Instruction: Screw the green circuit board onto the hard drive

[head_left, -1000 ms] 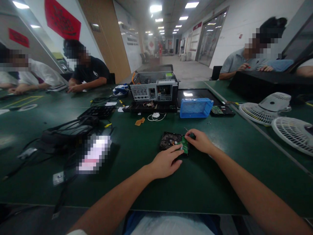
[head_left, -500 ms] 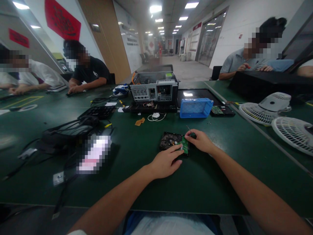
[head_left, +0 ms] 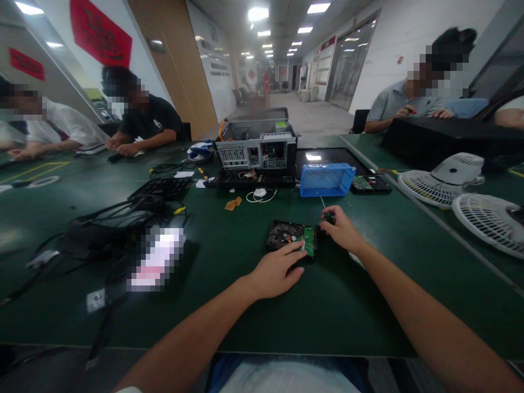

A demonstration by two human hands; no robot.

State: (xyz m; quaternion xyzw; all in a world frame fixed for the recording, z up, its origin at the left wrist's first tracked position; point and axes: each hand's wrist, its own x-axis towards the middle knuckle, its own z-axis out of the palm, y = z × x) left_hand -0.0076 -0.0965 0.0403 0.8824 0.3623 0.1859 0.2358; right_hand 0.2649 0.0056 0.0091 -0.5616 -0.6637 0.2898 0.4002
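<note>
A hard drive (head_left: 282, 234) lies on the green table with its circuit board side up. My left hand (head_left: 278, 268) rests on its near edge, fingers stretched out over the green board. In my right hand (head_left: 341, 229), just right of the drive and apart from it, is a screwdriver (head_left: 324, 204). Its thin metal shaft points up and away from me, and its dark green handle is mostly covered by my closed fingers.
Beyond the drive stand an opened computer case (head_left: 256, 150) and a blue plastic bin (head_left: 326, 181). A second drive (head_left: 371, 184) lies right of the bin. White fan parts (head_left: 487, 221) sit at right; a black bag with cables (head_left: 110, 226) and a lit phone (head_left: 158, 259) at left. Several people sit around.
My right hand has moved right, off the drive, and the screwdriver's shaft now shows more fully. My left hand has stayed on the drive.
</note>
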